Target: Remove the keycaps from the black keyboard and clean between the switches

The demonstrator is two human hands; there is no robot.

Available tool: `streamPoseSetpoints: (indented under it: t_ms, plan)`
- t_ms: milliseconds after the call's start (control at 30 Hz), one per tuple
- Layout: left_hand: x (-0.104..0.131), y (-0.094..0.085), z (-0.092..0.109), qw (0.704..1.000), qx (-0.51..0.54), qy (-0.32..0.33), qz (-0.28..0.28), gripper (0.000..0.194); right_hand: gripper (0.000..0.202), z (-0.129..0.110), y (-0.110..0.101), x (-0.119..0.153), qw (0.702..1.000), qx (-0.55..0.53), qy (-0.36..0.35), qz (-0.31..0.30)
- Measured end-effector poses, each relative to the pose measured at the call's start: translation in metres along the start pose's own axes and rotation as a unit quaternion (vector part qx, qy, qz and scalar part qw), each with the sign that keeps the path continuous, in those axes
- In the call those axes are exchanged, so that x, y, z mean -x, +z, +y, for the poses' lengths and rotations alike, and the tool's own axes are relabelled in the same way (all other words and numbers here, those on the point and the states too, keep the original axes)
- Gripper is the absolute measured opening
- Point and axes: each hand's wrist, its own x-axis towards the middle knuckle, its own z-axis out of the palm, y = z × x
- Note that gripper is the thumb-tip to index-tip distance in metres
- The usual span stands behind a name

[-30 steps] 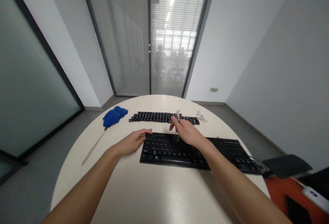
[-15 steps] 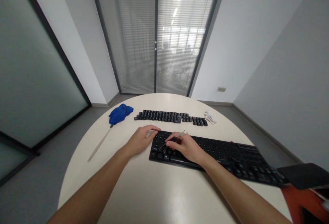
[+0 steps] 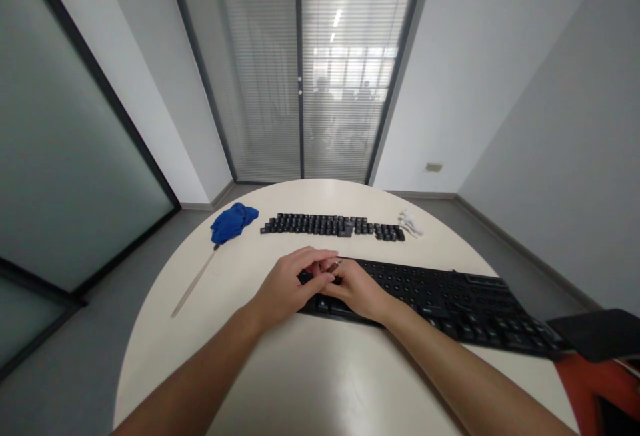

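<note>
Both hands meet over left end of black keyboard, which lies across bench near front-right. Left hand and right hand pinch small thin tool between fingertips; too small to tell which grip clamps it. Row of loose keycaps behind, near far edge. Blue cloth and thin rod at left edge. Bare bench in front.

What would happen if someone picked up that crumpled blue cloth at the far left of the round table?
The crumpled blue cloth would probably flop and droop, since it lies in soft folds. It looks light for its size. It likely would not roll or slide far on the round cream table, because it sits bunched and flat.
</note>
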Motion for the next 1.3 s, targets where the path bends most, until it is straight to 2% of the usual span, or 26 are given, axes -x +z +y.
streamPoseSetpoints:
  t_ms: [200, 333, 433, 900, 1067, 1300]
  plan:
    - [-0.003, -0.017, 0.0, 0.995, 0.06, -0.062, -0.05, 0.016, 0.02, 0.004, 0.004, 0.001, 0.999, 0.039, 0.019, -0.007]
    - [-0.003, -0.023, -0.009, 0.986, 0.106, -0.126, -0.033, 0.015, 0.019, 0.003, 0.003, 0.001, 0.997, 0.074, 0.001, -0.011]
    - [-0.002, -0.025, -0.017, 0.976, 0.155, -0.148, -0.036, 0.019, 0.02, 0.001, 0.002, 0.001, 0.996, 0.087, -0.001, -0.017]
    - [0.0, -0.058, -0.024, 0.99, 0.058, -0.1, -0.076, 0.018, 0.033, -0.001, 0.003, 0.004, 0.992, 0.122, -0.003, -0.029]
    - [-0.001, -0.054, -0.02, 0.993, 0.025, -0.081, -0.076, 0.019, 0.029, -0.006, 0.009, 0.001, 0.984, 0.177, 0.015, -0.012]
    - [-0.004, -0.038, -0.01, 0.994, 0.031, -0.069, -0.074, 0.023, 0.017, -0.006, 0.012, 0.0, 0.978, 0.202, 0.047, 0.014]
